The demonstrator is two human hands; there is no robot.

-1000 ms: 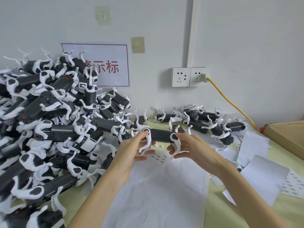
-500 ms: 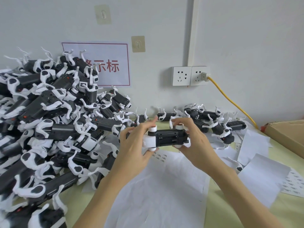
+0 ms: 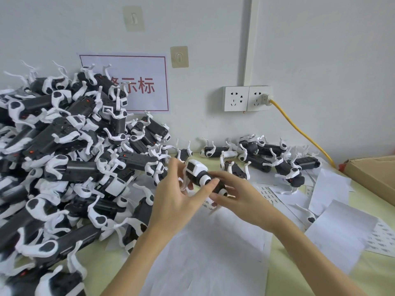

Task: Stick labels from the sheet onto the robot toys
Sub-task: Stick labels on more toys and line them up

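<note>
Black-and-white robot toy (image 3: 203,177) in the grip, white sheets (image 3: 205,248) beneath it, pale green table (image 3: 277,265), yellow cable (image 3: 299,129) beyond it

Label sheet (image 3: 268,194) print too small to read, wall sign (image 3: 136,84) half hidden behind piled robot toys (image 3: 64,159).

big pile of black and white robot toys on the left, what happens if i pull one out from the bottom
The heaped black and white plastic robot toys would probably slide or tumble: they lie stacked steeply at mixed angles. Their thin white curved legs look interlocked, so neighbours would likely snag and drag along. Those legs seem slender and may flex or snap if yanked.
</note>
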